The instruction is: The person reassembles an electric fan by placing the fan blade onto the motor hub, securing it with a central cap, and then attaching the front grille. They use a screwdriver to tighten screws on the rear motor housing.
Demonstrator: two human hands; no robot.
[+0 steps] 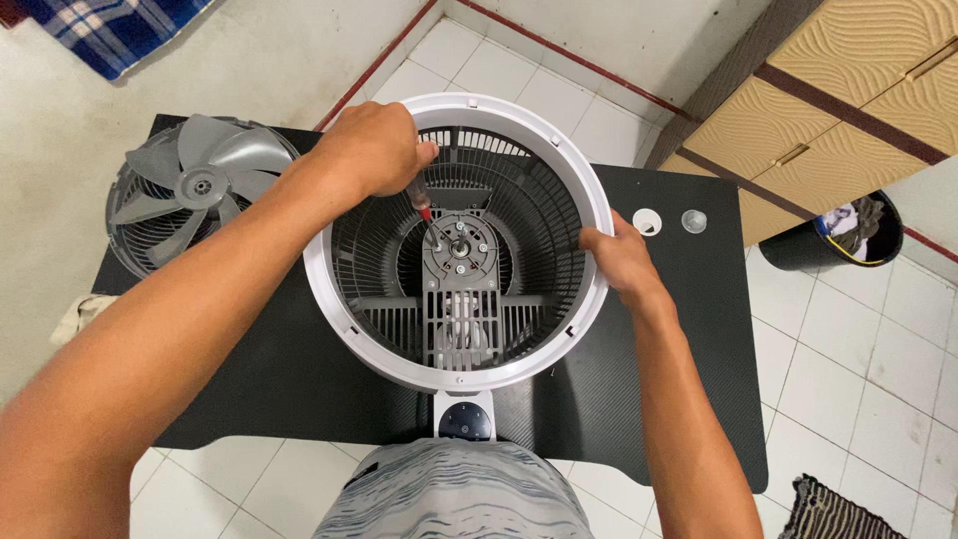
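round fan housing — white rim, grey grille

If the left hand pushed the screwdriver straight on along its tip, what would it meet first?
Most likely the grey motor mount plate at the fan housing's centre; the left hand aims the screwdriver there, though depth is unclear.

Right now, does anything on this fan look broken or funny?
Nothing looks broken, but the fan is in pieces. Its grey blades lie on a grille at the table's left end, off the motor. The left hand holds a screwdriver inside the open housing; the right hand grips its rim.
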